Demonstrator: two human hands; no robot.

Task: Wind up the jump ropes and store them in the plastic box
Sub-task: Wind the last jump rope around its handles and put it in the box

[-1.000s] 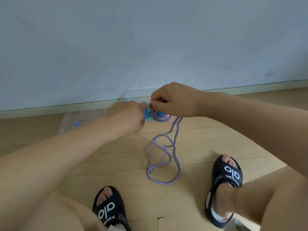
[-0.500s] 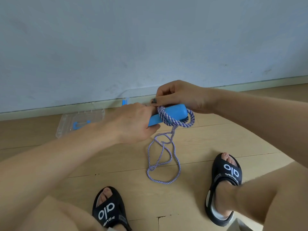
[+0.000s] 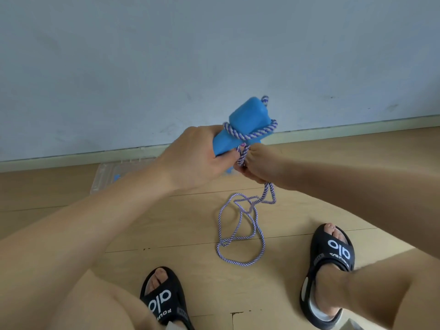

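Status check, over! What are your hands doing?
Left hand grips blue handles. Right hand pinches rope, one turn wound. Plastic box behind, nothing blocking.

Blue handles (image 3: 247,122) tilt up from my left grip, striped rope (image 3: 240,234) looped round them, trailing below; clear box (image 3: 104,177) lies behind.
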